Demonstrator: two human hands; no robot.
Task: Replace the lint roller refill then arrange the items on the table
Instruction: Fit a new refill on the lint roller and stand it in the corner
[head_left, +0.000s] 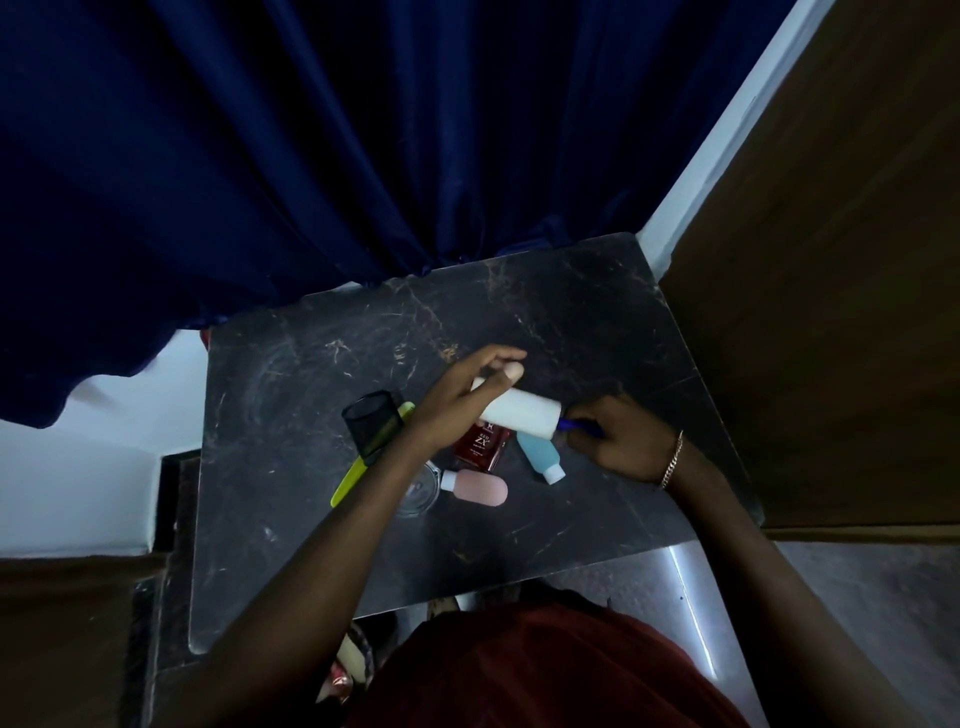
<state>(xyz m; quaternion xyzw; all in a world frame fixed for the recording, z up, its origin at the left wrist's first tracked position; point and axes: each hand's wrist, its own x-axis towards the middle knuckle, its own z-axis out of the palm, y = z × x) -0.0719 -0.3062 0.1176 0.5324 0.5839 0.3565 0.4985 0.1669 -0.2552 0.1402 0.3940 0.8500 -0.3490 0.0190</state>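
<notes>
Over the middle of the dark marble table (571, 322) I hold a white lint roller refill (522, 414). My left hand (460, 402) grips its far end, thumb across the roll. My right hand (615, 441) grips the blue handle (576, 426) that sticks out of the roll's right end. Under the roll lie a dark red bottle (480, 447), a blue bottle with a white cap (540, 457) and a pink bottle (480, 488).
A black mesh cup (371, 418) and a yellow-green comb (358, 467) lie left of the bottles, with a clear glass dish (415, 493) partly under my left forearm. A dark blue curtain (311, 156) hangs behind the table. A brown wooden panel (831, 312) stands at the right.
</notes>
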